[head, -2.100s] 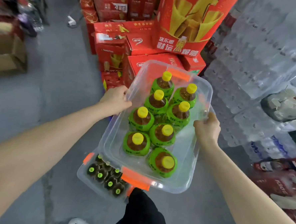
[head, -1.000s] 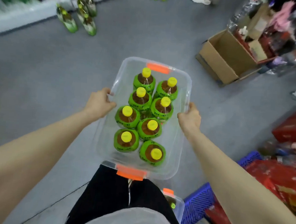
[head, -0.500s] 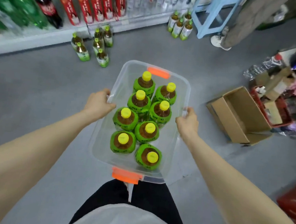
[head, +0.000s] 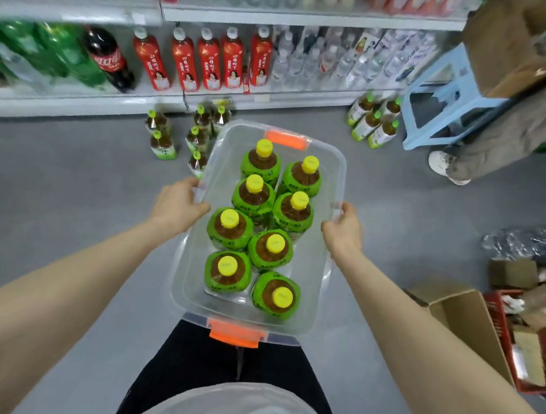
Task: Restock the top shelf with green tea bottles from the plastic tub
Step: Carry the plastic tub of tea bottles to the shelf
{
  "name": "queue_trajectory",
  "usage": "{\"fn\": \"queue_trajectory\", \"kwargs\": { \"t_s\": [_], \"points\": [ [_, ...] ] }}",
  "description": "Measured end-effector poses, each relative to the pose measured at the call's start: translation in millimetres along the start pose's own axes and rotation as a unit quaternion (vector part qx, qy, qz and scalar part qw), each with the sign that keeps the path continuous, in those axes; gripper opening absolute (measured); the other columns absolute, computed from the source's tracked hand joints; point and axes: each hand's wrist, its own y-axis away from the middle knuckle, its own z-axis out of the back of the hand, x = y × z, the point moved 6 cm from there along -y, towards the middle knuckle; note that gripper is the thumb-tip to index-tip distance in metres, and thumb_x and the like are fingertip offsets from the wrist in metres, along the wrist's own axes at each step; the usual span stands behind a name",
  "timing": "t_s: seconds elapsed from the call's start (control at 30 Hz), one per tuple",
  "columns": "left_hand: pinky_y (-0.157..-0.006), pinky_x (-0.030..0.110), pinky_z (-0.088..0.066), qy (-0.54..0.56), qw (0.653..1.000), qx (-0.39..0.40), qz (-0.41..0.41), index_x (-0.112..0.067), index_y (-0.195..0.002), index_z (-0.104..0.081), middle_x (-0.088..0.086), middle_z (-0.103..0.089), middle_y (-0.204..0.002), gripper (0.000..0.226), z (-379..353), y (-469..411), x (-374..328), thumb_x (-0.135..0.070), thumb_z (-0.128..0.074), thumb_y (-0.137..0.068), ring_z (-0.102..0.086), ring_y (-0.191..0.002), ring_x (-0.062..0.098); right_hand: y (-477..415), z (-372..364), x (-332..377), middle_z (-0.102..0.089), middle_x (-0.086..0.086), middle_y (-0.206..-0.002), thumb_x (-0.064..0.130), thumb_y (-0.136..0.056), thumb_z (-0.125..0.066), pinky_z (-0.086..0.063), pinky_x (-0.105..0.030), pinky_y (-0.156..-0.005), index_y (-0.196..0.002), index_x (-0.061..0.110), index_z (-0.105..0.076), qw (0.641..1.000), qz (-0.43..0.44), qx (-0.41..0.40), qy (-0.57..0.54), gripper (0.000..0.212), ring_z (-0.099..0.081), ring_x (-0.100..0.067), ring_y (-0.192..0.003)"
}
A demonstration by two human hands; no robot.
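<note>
A single wide-angle view comes from the person's head, facing forward and steeply down. The bare left forearm (head: pixel 69 274) and bare right forearm (head: pixel 418 311) run in from the near corners, and the black trousers (head: pixel 192 352) lie directly under the lens. The clear plastic tub with orange latches (head: pixel 323 274) sits close at centre, seen from above. The far edge reaches the white store shelving (head: pixel 80 102), bowed by the lens. A light-blue plastic stool (head: pixel 464 90) lies far right, and an open brown cardboard box (head: pixel 469 327) near right.

On my feed the left hand (head: pixel 182 205) and right hand (head: pixel 343 229) are bare, forearms (head: pixel 78 278) uncovered. Lower down I see black trousers (head: pixel 189 358) and a pale grey shirt (head: pixel 237 409).
</note>
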Motion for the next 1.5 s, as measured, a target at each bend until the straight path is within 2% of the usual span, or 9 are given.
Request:
{"fn": "queue_trajectory", "kwargs": {
  "t_s": [0.1, 0.27, 0.47, 0.6, 0.77, 0.83, 0.93, 1.2, 1.5],
  "points": [
    [-0.068, 0.034, -0.041, -0.012, 1.000, 0.009, -0.002, -0.018, -0.121, -0.061, 0.007, -0.064, -0.072, 0.041, 8.1, -80.2, -19.3, -0.020, -0.067, -0.081, -0.057, -0.076, 0.029, -66.7, -14.6, 39.4, -0.063, -0.006, -0.096, 0.007, -0.080, -0.053, -0.057, -0.054, -0.078, -0.112, 0.025, -0.049, 1.000, -0.015, 0.012, -0.009, 0.037, -0.064, -0.039, -0.092],
    [-0.079, 0.040, -0.047, -0.031, 0.999, 0.019, 0.025, -0.015, -0.124, -0.055, 0.014, -0.064, -0.094, 0.043, 2.1, -204.2, -39.3, -0.017, -0.066, -0.083, -0.060, -0.097, 0.040, -179.7, -46.4, 89.5, -0.055, -0.001, -0.074, 0.006, -0.077, -0.056, -0.056, -0.055, -0.066, -0.111, 0.024, -0.046, 0.999, -0.006, 0.044, 0.011, 0.039, -0.063, -0.040, -0.075],
    [-0.082, 0.048, -0.049, -0.046, 0.998, 0.025, 0.038, -0.012, -0.119, -0.052, 0.020, -0.065, -0.100, 0.036, -46.0, -339.7, -39.6, -0.018, -0.066, -0.086, -0.061, -0.092, 0.041, -331.6, -99.7, 104.5, -0.064, -0.007, -0.067, 0.014, -0.078, -0.063, -0.056, -0.046, -0.063, -0.107, 0.024, -0.041, 0.993, 0.028, 0.100, 0.053, 0.038, -0.063, -0.034, -0.060],
    [-0.077, 0.050, -0.049, -0.045, 0.997, 0.034, 0.056, -0.009, -0.109, -0.051, 0.023, -0.065, -0.089, 0.030, -104.7, -426.2, -20.5, -0.012, -0.067, -0.083, -0.061, -0.084, 0.044, -428.7, -145.3, 95.0, -0.066, -0.011, -0.073, 0.013, -0.080, -0.063, -0.054, -0.041, -0.067, -0.108, 0.023, -0.040, 0.991, 0.014, 0.098, 0.085, 0.037, -0.064, -0.035, -0.070],
    [-0.076, 0.044, -0.050, -0.047, 0.995, 0.054, 0.072, -0.016, -0.108, -0.049, 0.015, -0.066, -0.096, 0.030, -186.1, -527.0, 16.2, -0.018, -0.065, -0.083, -0.062, -0.087, 0.040, -532.6, -209.2, 67.7, -0.064, -0.011, -0.080, 0.014, -0.083, -0.057, -0.057, -0.050, -0.063, -0.108, 0.026, -0.036, 0.986, -0.019, 0.106, 0.130, 0.034, -0.063, -0.037, -0.067],
    [-0.069, 0.038, -0.044, -0.060, 0.994, 0.059, 0.070, -0.022, -0.102, -0.046, 0.009, -0.064, -0.086, 0.026, -214.3, -562.4, 29.3, -0.021, -0.065, -0.084, -0.061, -0.081, 0.037, -564.3, -232.2, 54.3, -0.062, -0.010, -0.080, 0.015, -0.084, -0.055, -0.058, -0.052, -0.062, -0.104, 0.029, -0.033, 0.983, -0.038, 0.110, 0.144, 0.033, -0.063, -0.037, -0.067],
    [-0.066, 0.033, -0.034, -0.081, 0.994, 0.062, 0.049, -0.027, -0.093, -0.039, -0.006, -0.050, -0.065, 0.028, -249.3, -607.9, 39.5, -0.023, -0.065, -0.083, -0.050, -0.070, 0.026, -600.4, -260.3, 35.3, -0.061, -0.010, -0.080, 0.014, -0.084, -0.053, -0.058, -0.054, -0.063, -0.104, 0.028, -0.032, 0.982, -0.057, 0.104, 0.146, 0.032, -0.063, -0.038, -0.071],
    [-0.064, 0.030, -0.039, -0.080, 0.994, 0.070, 0.022, -0.025, -0.095, -0.043, -0.008, -0.055, -0.063, 0.027, -303.2, -671.6, 62.5, -0.019, -0.066, -0.082, -0.057, -0.063, 0.024, -652.7, -303.8, 2.2, -0.066, -0.013, -0.085, 0.013, -0.086, -0.054, -0.055, -0.044, -0.072, -0.108, 0.022, -0.033, 0.981, -0.077, 0.088, 0.157, 0.032, -0.065, -0.036, -0.076],
    [-0.064, 0.032, -0.037, -0.068, 0.993, 0.088, 0.046, -0.033, -0.085, -0.032, -0.008, -0.058, -0.066, 0.034, -320.2, -669.7, 75.6, -0.020, -0.063, -0.084, -0.056, -0.069, 0.028, -661.0, -322.1, -17.6, -0.052, -0.004, -0.071, 0.013, -0.088, -0.053, -0.032, -0.031, -0.053, -0.110, 0.021, -0.031, 0.975, -0.087, 0.092, 0.182, 0.032, -0.052, -0.030, -0.068]
  ]
}}
